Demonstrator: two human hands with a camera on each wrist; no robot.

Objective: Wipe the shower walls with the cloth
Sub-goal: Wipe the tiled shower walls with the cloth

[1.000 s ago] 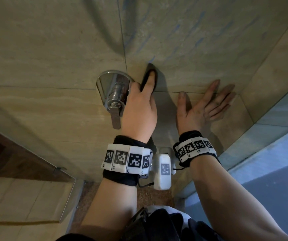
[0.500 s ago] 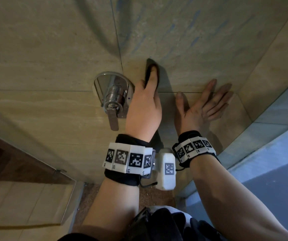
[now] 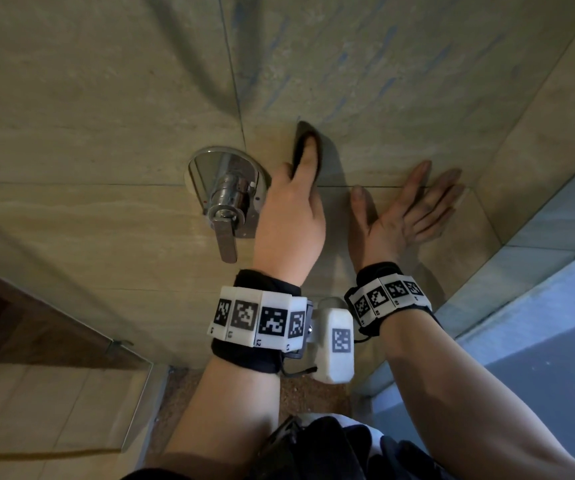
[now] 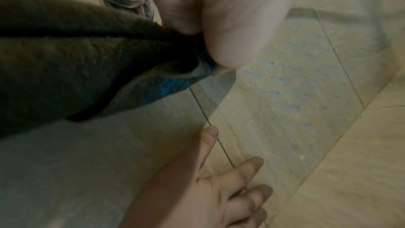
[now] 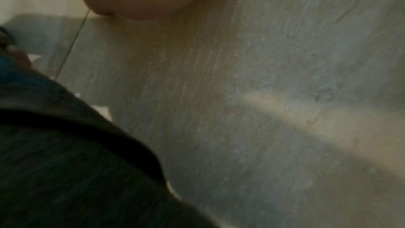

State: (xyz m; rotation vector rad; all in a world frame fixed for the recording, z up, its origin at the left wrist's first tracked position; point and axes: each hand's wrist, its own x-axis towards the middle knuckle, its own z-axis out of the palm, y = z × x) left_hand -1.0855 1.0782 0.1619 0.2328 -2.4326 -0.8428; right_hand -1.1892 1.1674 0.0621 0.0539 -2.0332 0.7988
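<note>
A dark cloth [image 3: 302, 133] with a blue patch [image 4: 171, 87] is pressed on the beige tiled shower wall [image 3: 400, 81], just right of the chrome valve. My left hand [image 3: 300, 174] grips the cloth, the forefinger lying along it; most of the cloth is hidden behind the hand. In the left wrist view the cloth [image 4: 65, 68] is bunched under the palm. My right hand [image 3: 407, 209] lies flat on the wall to the right, fingers straight and spread, holding nothing; it also shows as a hand [image 4: 219, 188] in the left wrist view.
A chrome shower valve [image 3: 227, 192] with a down-pointing lever [image 3: 228, 244] juts from the wall beside my left hand. A glass panel edge [image 3: 137, 393] stands at lower left. The wall corner [image 3: 508, 188] lies right of my right hand. Bluish streaks mark the upper tile [image 3: 279, 88].
My left hand has slid the cloth slightly up the wall beside the valve. The right hand stays flat in the same place.
</note>
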